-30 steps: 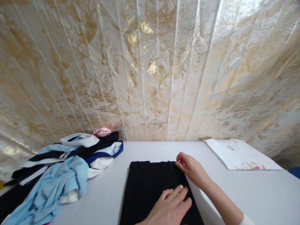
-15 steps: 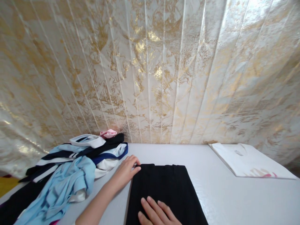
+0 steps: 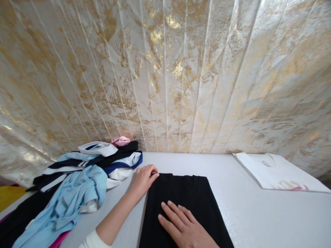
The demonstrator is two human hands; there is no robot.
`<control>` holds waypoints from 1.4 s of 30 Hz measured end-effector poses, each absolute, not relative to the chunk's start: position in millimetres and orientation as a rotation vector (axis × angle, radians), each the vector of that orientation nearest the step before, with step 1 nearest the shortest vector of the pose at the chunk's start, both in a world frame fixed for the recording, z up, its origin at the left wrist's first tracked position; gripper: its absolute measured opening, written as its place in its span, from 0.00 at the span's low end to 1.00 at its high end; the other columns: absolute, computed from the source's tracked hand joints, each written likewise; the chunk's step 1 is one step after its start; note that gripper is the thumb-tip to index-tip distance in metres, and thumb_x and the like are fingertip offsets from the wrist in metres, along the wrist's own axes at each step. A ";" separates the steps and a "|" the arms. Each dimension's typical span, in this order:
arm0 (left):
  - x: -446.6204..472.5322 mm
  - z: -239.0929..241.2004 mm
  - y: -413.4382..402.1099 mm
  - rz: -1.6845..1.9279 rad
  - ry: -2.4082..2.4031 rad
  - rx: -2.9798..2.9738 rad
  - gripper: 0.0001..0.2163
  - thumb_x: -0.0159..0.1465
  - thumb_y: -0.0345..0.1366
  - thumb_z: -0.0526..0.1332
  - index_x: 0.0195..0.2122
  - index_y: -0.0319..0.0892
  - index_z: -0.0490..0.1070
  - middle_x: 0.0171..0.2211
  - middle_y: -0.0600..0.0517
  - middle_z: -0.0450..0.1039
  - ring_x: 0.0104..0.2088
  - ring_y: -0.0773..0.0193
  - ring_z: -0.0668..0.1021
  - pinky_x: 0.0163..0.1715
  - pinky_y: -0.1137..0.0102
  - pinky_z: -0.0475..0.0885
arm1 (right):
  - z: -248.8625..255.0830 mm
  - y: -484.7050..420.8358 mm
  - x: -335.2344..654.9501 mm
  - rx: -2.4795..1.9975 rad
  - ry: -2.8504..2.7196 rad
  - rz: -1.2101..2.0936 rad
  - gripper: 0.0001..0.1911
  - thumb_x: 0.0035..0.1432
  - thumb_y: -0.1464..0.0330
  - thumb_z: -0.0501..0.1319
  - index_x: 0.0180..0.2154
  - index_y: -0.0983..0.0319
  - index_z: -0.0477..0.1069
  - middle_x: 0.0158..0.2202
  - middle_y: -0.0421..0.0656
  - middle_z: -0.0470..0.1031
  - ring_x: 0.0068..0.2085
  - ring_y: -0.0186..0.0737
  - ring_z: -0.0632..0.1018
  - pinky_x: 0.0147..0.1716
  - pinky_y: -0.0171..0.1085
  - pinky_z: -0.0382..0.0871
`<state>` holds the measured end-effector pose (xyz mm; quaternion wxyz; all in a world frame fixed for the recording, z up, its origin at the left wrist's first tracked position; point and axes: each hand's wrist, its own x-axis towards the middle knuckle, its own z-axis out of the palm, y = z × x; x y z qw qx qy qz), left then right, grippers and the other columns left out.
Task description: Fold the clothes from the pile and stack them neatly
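A black folded garment (image 3: 181, 193) lies flat on the white table in front of me, its far edge slightly uneven. At its far left corner, my left hand (image 3: 145, 179) has curled fingers and the thumb closed on the fabric. My right hand (image 3: 181, 222) rests palm down on the middle of the garment, fingers stretched out and a little apart. The near end of the garment runs out of the bottom of the view.
A loose heap of clothes, with a light blue garment (image 3: 86, 193) on its near side, covers the table's left. At the far right lies a folded white T-shirt (image 3: 279, 172). A gold-patterned covering (image 3: 176, 86) rises behind the table (image 3: 258, 220).
The view has tipped down a little, so the wall sheet shows less. My right hand has slid slightly farther along the garment; my left hand stays at the corner.
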<state>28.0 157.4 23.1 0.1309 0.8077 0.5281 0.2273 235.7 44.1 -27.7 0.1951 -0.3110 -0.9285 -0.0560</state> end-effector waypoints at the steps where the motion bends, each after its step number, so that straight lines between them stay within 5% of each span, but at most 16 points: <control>1: 27.2 23.1 158.0 0.677 1.532 2.344 0.02 0.64 0.34 0.56 0.35 0.44 0.68 0.35 0.53 0.73 0.40 0.59 0.75 0.43 0.65 0.64 | -28.0 43.7 235.0 -0.877 -2.612 -0.118 0.27 0.67 0.61 0.54 0.65 0.56 0.54 0.63 0.47 0.62 0.61 0.46 0.67 0.55 0.39 0.66; 10: 19.6 39.1 131.3 0.875 1.480 2.359 0.08 0.66 0.30 0.49 0.37 0.44 0.66 0.39 0.50 0.69 0.42 0.58 0.72 0.46 0.64 0.66 | 24.6 42.7 261.9 -1.188 -2.441 0.583 0.26 0.65 0.59 0.54 0.63 0.54 0.57 0.66 0.48 0.57 0.65 0.48 0.60 0.59 0.51 0.60; 16: 52.0 50.3 90.4 0.712 1.355 2.344 0.07 0.62 0.24 0.55 0.35 0.45 0.66 0.38 0.52 0.70 0.41 0.58 0.71 0.43 0.64 0.65 | 37.7 71.0 303.1 -1.490 -2.082 0.431 0.14 0.59 0.70 0.56 0.47 0.58 0.71 0.50 0.48 0.74 0.52 0.47 0.73 0.54 0.50 0.66; 22: 86.4 47.0 108.0 0.532 1.392 2.400 0.07 0.60 0.24 0.61 0.35 0.44 0.69 0.37 0.53 0.71 0.41 0.59 0.71 0.42 0.65 0.64 | 20.3 74.2 297.5 -1.546 -1.949 0.411 0.12 0.57 0.73 0.54 0.43 0.58 0.65 0.34 0.42 0.71 0.36 0.43 0.74 0.38 0.42 0.70; 42: 68.9 54.9 124.2 0.590 1.446 2.419 0.06 0.64 0.28 0.57 0.30 0.43 0.68 0.34 0.52 0.71 0.40 0.58 0.72 0.42 0.65 0.63 | 8.0 75.1 288.6 -1.568 -2.072 0.210 0.10 0.56 0.77 0.51 0.38 0.59 0.65 0.35 0.43 0.70 0.37 0.42 0.73 0.37 0.40 0.67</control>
